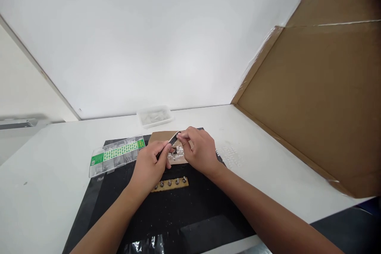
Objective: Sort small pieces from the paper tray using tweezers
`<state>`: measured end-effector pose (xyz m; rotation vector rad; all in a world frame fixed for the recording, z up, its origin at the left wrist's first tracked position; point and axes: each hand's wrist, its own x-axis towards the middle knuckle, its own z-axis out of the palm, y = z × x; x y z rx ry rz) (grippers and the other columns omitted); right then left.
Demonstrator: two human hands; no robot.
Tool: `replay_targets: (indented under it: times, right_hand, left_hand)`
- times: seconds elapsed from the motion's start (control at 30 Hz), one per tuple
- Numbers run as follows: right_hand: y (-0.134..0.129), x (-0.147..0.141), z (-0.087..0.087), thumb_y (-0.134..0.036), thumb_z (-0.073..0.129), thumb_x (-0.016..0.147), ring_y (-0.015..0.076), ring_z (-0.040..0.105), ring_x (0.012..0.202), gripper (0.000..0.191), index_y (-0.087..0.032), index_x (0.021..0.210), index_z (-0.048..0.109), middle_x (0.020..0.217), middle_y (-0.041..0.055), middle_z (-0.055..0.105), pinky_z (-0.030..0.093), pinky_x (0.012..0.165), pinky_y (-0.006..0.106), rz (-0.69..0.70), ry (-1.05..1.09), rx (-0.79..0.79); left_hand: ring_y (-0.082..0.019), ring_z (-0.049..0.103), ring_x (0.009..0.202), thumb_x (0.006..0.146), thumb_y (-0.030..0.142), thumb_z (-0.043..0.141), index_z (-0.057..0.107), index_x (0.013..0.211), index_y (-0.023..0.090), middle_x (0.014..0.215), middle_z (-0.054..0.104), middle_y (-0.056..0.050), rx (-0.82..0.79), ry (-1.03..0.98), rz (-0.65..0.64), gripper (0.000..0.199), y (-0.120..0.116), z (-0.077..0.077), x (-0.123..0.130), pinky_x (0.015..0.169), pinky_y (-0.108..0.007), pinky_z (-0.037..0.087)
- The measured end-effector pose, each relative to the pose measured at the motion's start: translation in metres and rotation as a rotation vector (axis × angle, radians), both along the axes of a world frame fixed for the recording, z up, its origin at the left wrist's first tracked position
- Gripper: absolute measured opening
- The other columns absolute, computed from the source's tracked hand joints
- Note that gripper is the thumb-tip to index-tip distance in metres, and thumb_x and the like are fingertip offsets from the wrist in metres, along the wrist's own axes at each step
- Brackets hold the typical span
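Note:
My left hand (151, 163) is closed on the lower end of a narrow black strip (173, 139) with a pale edge. At the strip's upper end, the fingertips of my right hand (199, 149) are pinched together against it. Below and behind the strip lies a brown cardboard piece (162, 136) bearing many small white bits (179, 152). Nearer to me, a tan bar (173, 186) with several metal screws standing on it rests on the black mat (178, 216); its left end is partly hidden by my left hand.
A clear compartment box (117, 154) with a green label lies at the mat's left. A translucent tray (155, 116) stands at the back. Small white pieces (230, 154) are spread right of the mat. A large cardboard panel (315, 99) rises at the right.

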<state>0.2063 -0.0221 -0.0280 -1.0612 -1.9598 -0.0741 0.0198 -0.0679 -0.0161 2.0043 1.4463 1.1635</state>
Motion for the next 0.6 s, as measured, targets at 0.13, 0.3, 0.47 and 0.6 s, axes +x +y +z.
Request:
replay_targets:
  times: [0.13, 0.3, 0.47, 0.6]
  right_hand:
    - [-0.0028, 0.0014, -0.0027, -0.031, 0.054, 0.105, 0.0191, 0.061, 0.073, 0.020, -0.023, 0.087, 0.060, 0.080, 0.0028, 0.071, 0.041, 0.071, 0.033, 0.068, 0.043, -0.052]
    - [-0.0096, 0.0002, -0.0046, -0.027, 0.057, 0.103, 0.0176, 0.061, 0.073, 0.021, -0.023, 0.083, 0.057, 0.081, 0.0020, 0.071, 0.040, 0.072, 0.033, 0.081, 0.025, 0.004]
    - [-0.0065, 0.0007, -0.0055, -0.027, 0.055, 0.103, 0.0174, 0.061, 0.072, 0.020, -0.023, 0.084, 0.055, 0.078, 0.0011, 0.069, 0.038, 0.072, 0.034, 0.025, 0.066, -0.048]
    - [-0.0075, -0.0022, -0.0079, -0.026, 0.053, 0.103, 0.0172, 0.059, 0.071, 0.022, -0.023, 0.082, 0.052, 0.076, 0.0012, 0.067, 0.038, 0.072, 0.033, 0.078, 0.046, -0.031]
  left_hand:
    - [-0.017, 0.067, 0.066, 0.104, 0.033, 0.053, 0.074, 0.084, 0.024, 0.061, 0.071, 0.004, 0.008, 0.004, -0.014, 0.031, 0.0003, -0.0016, -0.0003, 0.070, -0.031, 0.051]
    - [-0.017, 0.069, 0.073, 0.103, 0.032, 0.054, 0.075, 0.079, 0.023, 0.071, 0.074, 0.001, 0.061, -0.011, -0.013, 0.033, -0.0027, -0.0028, 0.0027, 0.072, -0.031, 0.052]
    - [-0.018, 0.070, 0.079, 0.103, 0.034, 0.055, 0.075, 0.072, 0.023, 0.079, 0.075, -0.001, 0.069, -0.065, 0.003, 0.039, -0.0051, -0.0045, 0.0074, 0.072, -0.031, 0.053]
    - [-0.018, 0.069, 0.078, 0.104, 0.032, 0.054, 0.072, 0.065, 0.023, 0.069, 0.071, 0.000, 0.039, -0.054, -0.010, 0.043, -0.0032, -0.0056, 0.0069, 0.076, -0.032, 0.052]
